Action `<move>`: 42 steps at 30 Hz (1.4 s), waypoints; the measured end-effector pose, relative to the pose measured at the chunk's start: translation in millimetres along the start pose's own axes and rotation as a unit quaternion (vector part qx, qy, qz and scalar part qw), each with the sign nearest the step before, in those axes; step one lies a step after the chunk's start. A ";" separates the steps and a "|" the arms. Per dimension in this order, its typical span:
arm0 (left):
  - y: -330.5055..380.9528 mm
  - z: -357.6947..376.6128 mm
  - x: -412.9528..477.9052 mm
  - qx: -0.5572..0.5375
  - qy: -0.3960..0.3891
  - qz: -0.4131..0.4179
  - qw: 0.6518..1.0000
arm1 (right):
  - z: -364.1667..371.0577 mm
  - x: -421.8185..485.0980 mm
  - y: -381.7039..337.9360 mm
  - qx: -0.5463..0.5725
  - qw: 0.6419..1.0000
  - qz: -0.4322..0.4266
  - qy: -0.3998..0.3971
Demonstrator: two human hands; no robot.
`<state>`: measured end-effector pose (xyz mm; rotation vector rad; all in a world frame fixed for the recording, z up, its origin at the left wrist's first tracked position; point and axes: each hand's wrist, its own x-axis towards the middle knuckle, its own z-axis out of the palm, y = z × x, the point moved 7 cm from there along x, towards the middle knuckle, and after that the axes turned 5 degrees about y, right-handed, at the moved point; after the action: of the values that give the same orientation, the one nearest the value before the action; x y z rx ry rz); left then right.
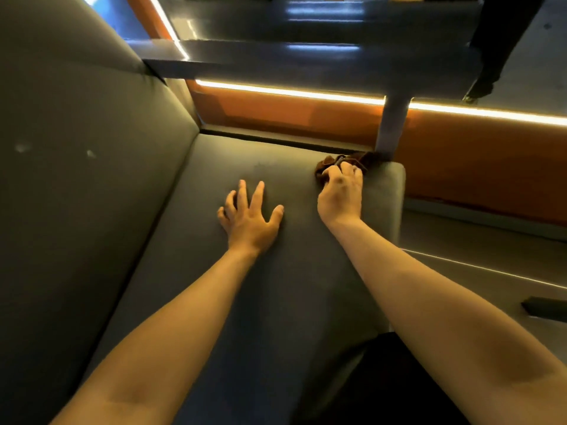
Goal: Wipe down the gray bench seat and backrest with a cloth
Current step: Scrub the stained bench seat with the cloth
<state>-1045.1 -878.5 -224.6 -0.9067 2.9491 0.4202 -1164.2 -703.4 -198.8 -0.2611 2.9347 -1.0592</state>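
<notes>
Both forearms reach out over the seat. Right hand has the brown cloth bunched under curled fingers, right at the far front corner. Left hand is flat and splayed, holding nothing. Risk imo: just past the grip stands a table leg, so knuckles could hit it, and the backrest spots get missed.

No readable text, labels, brands or numbers can be made out anywhere. Nothing is printed on the bench seat under the fingers, and nothing legible is seen on the cloth just past the fingertips either.
</notes>
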 end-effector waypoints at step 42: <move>-0.9 13.1 -2.9 -0.025 0.077 0.004 0.997 | 56.2 -11.0 -84.4 0.039 0.986 -0.131 -0.100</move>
<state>-1042.9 -874.2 -237.1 -0.9744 3.0956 0.4442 -1136.7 -801.1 -189.0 -0.7227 2.7245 -1.0981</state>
